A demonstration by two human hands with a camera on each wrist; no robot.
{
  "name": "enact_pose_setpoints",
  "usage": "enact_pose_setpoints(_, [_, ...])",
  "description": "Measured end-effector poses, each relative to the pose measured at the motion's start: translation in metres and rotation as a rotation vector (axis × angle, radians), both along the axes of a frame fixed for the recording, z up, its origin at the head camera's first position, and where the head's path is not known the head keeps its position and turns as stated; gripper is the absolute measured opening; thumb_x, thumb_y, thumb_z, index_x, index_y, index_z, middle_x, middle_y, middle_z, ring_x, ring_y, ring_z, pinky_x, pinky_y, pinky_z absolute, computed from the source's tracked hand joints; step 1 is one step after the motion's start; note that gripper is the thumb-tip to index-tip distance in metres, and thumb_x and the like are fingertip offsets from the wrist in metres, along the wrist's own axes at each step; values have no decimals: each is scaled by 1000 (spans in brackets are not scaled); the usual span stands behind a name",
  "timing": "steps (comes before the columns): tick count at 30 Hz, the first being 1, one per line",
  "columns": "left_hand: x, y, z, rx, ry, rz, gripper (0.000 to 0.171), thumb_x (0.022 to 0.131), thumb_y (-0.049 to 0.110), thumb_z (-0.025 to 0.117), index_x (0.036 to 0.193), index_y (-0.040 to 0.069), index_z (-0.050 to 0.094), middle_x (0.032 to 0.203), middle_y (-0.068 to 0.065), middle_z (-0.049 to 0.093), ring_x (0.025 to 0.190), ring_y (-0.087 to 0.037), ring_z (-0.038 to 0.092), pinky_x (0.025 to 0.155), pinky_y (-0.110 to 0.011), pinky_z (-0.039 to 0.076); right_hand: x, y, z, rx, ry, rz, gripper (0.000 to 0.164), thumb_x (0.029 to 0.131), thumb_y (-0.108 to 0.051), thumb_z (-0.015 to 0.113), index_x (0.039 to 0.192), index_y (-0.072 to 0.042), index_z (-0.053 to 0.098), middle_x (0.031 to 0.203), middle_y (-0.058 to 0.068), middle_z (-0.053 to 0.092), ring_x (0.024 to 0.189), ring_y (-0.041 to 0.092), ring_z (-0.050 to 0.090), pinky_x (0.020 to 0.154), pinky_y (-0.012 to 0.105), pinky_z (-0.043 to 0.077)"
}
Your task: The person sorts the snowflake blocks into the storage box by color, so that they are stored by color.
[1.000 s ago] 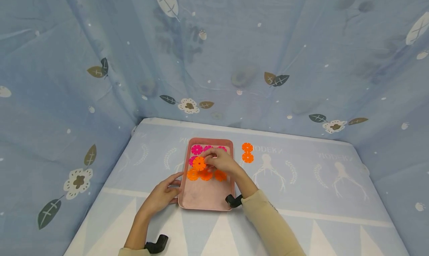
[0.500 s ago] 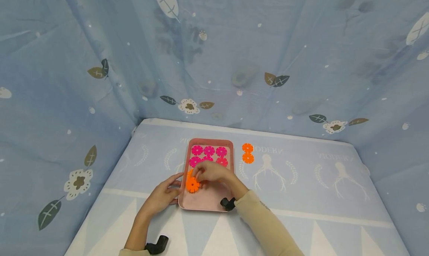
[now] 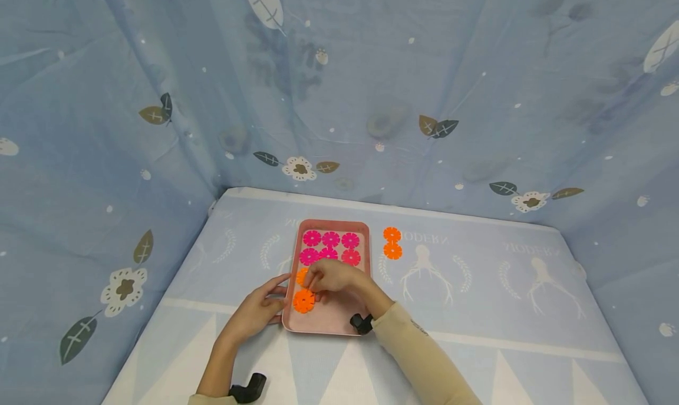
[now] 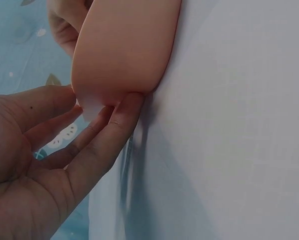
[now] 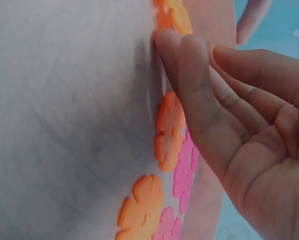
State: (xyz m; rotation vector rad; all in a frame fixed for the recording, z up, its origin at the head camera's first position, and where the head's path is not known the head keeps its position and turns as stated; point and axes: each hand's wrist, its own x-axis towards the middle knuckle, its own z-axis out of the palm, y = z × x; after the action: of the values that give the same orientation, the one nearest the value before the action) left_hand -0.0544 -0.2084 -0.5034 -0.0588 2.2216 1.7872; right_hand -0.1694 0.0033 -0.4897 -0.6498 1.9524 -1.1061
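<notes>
A pink tray (image 3: pixel 323 327) holds notched, flower-like plastic discs: two rows of pink discs (image 3: pixel 312 238) at the back, with orange ones in front. My left hand (image 3: pixel 253 310) touches the tray's left side with its fingers extended; in the left wrist view, fingertips meet the rim and the lower edge of the wall. My right hand (image 3: pixel 333 276) is over the tray. Its fingertips are right at an orange disc (image 3: pixel 304 302) near the front left, and thumb and fingers stand apart in the right wrist view. The hand hides part of the orange row.
Two more orange discs (image 3: pixel 392 243) lie on the patterned tablecloth (image 3: pixel 477 281) right of the tray. Blue printed curtains (image 3: pixel 339 98) stand behind and beside the table. Each wrist carries a black camera mount (image 3: pixel 248 388).
My right hand has brought an orange disc from over the back rows toward the front left, where it now lies in front of another orange disc. The left hand stays put.
</notes>
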Motion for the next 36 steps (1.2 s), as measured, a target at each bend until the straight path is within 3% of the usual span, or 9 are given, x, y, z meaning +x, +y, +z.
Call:
enact_pose_setpoints(11, [-2,2,3,7,-4,7,54,99,1,57,150,10,44,132,-23,54,105,-33,66,77,-41,60,1,32,21,-79,74,-16,19,98,0,58,114,6,66,99,21,68,87,40,69,78,46,59])
enact_pose_setpoints(16, [-2,4,4,-9,-10,18,54,99,1,58,150,10,45,131,-22,55,104,-32,66,76,-41,60,-3,56,24,-85,173,-81,20,99,-7,60,115,3,67,102,16,69,87,35,69,75,44,59])
enact_pose_setpoints(25, [-2,6,6,-17,-16,36,53,98,0,57,149,11,47,129,-20,56,101,-30,66,75,-41,60,-12,107,24,-144,219,-336,26,98,-8,62,120,5,63,101,21,67,83,37,65,74,46,58])
enact_pose_setpoints(36, [0,4,0,-43,-25,39,53,98,1,58,149,14,48,129,-20,56,102,-30,67,75,-39,60,-26,159,0,-53,347,-674,31,97,-14,65,125,1,63,106,13,66,88,32,66,69,38,58])
